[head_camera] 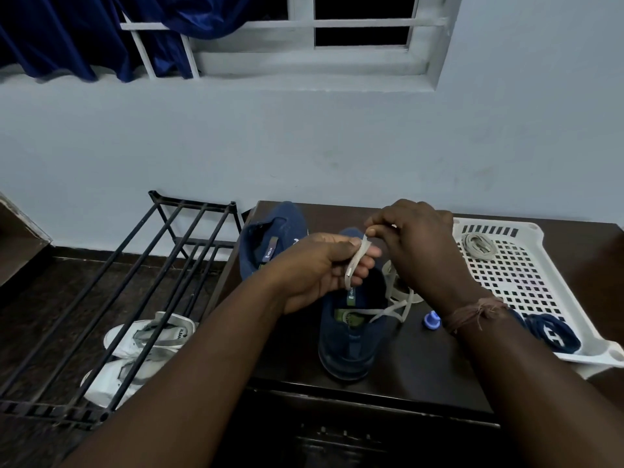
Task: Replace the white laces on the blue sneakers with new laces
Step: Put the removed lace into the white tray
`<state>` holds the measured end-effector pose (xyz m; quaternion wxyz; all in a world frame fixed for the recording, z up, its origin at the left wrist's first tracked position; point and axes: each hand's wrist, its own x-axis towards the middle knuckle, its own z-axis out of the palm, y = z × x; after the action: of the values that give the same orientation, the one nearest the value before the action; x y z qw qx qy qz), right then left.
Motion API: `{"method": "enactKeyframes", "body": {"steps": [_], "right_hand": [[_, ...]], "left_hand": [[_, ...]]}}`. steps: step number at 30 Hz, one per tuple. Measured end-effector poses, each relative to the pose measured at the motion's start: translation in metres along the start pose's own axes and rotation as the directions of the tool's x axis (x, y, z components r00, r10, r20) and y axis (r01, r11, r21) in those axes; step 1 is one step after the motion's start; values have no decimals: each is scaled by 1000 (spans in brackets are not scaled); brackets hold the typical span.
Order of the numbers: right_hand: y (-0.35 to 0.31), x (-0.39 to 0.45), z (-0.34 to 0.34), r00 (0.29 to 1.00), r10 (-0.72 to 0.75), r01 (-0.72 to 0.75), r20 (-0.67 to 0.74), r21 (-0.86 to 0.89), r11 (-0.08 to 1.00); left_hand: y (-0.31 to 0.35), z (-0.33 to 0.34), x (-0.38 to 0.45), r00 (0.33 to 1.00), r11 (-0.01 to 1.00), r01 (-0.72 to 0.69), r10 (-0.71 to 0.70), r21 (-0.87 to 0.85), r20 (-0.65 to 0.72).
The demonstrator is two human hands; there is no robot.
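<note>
Dark table (439, 383): white perforated tray (526, 282) at right holds coiled pale lace (477, 246) and navy laces (553, 334). Near blue sneaker (351, 329), second sneaker (270, 238) behind it. Left hand (314, 268) and right hand (418, 244) both pinch the white lace (356, 261), its tail trailing over the shoe. Risk: loose loops knot while gathered; tugging may drag the sneaker toward the small blue cap (431, 321)

A home room: a barred window (354, 28) with a blue curtain (67, 35), and a shoe rack (135, 282) holding white sneakers (141, 342).
</note>
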<state>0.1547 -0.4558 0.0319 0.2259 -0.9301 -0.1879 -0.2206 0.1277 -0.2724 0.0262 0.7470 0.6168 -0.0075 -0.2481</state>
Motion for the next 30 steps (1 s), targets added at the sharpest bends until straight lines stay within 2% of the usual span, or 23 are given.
{"method": "enactKeyframes", "body": {"steps": [3, 6, 8, 10, 11, 13, 15, 17, 21, 24, 27, 30], "right_hand": [[-1, -1, 7, 993, 11, -32, 117, 180, 983], [-5, -5, 19, 962, -35, -18, 271, 188, 982], [-8, -9, 27, 940, -41, -10, 339, 146, 989], [-13, -11, 28, 907, -55, 7, 418, 116, 993], [-14, -12, 27, 891, -75, 28, 447, 112, 993], [-17, -12, 22, 880, -117, 73, 460, 114, 991], [-20, -9, 15, 901, -157, 122, 405, 113, 986], [-23, -5, 9, 933, -184, 169, 310, 74, 983], [-17, -1, 1, 977, -179, 196, 114, -161, 967], [-5, 1, -4, 982, -188, 187, 22, -241, 952], [4, 2, -5, 989, -145, 137, -17, -245, 960], [5, 1, -1, 998, -58, 56, -9, -156, 986]], "left_hand": [[2, -3, -2, 999, 986, 8, 0, -165, 49], [6, -8, -3, 996, 880, -9, 50, -475, 73], [9, -11, -1, 994, 799, -105, 106, -592, -33], [12, -16, 2, 970, 749, -233, 137, -620, -200], [12, -18, 3, 951, 753, -283, 141, -594, -275], [9, -22, 7, 907, 822, -332, 144, -463, -395], [4, -21, 11, 870, 919, -304, 161, -250, -466], [0, -18, 15, 856, 974, -226, 189, -20, -482], [-3, 2, 11, 938, 968, -58, 136, 245, -318], [-4, 10, 3, 976, 944, -79, 139, 320, -169], [0, 9, -2, 988, 971, -121, 138, 208, -68], [4, 6, -6, 983, 983, -178, 180, -49, 40]]}}
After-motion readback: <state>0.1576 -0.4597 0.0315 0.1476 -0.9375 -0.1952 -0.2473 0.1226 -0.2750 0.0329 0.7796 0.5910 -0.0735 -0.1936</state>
